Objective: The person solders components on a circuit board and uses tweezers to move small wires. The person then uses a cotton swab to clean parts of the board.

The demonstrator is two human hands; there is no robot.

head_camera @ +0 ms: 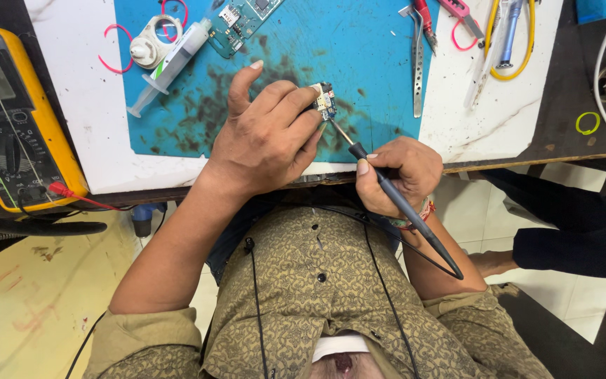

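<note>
The left hand (pixel 264 137) lay curled over the near edge of a blue rubbery mat (pixel 359 56), its fingers closed around a small circuit board (pixel 326 102) and pinning it flat against the mat, with the index finger raised and pointing away. The little board was rectangular, pale with tiny metallic parts, and only its right end showed past the fingertips. The right hand (pixel 394 172) was closed in a pen grip around a slim dark soldering iron (pixel 401 200); the iron's thin metal tip reached up to the lower edge of the board, while its smooth black handle ran back over the wrist and trailed a thin cable. A woven band circled that wrist.

The mat was smudged with dark, sooty stains and sat on a white, marble-veined worktop (pixel 92 119). At the mat's far left lay a translucent plastic syringe (pixel 170 63) beside a round white spool (pixel 150 43) with loops of pink wire. A larger green circuit board (pixel 236 24) rested at the far edge. Perforated steel tweezers (pixel 416 63) lay along the mat's right side, well apart from the hands. A yellow-cased multimeter (pixel 12 119) with a round dial stood at the left, a red lead plugged into it.
</note>
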